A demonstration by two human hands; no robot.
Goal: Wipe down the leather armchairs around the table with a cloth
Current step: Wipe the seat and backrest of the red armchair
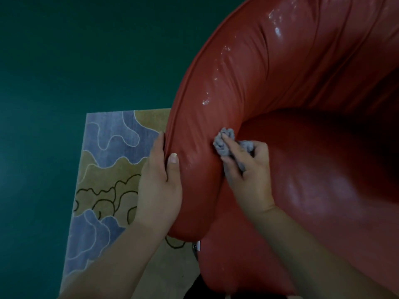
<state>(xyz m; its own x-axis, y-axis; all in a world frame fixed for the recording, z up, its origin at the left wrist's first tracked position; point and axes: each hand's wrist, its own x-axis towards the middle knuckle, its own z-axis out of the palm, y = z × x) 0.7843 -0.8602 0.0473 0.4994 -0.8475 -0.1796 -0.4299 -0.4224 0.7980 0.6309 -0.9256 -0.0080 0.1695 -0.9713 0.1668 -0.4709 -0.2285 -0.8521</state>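
1. Glossy red leather armchair (302, 87): cut off at the right and top edges; seat recess in shadow
2. Crumpled grey cloth (225, 142): partly hidden under the right hand (248, 169), which grips it against the inner armrest
3. Left hand (159, 180): fingers straight, lying flat on the armrest's outer side, thumb on top
4. Patterned blue-and-tan rug (108, 169): partly covered, on green floor (64, 50)

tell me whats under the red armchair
A patterned rug in blue and tan lies on the green floor and runs beneath the armchair. How far it reaches is hidden by the chair's bulk.
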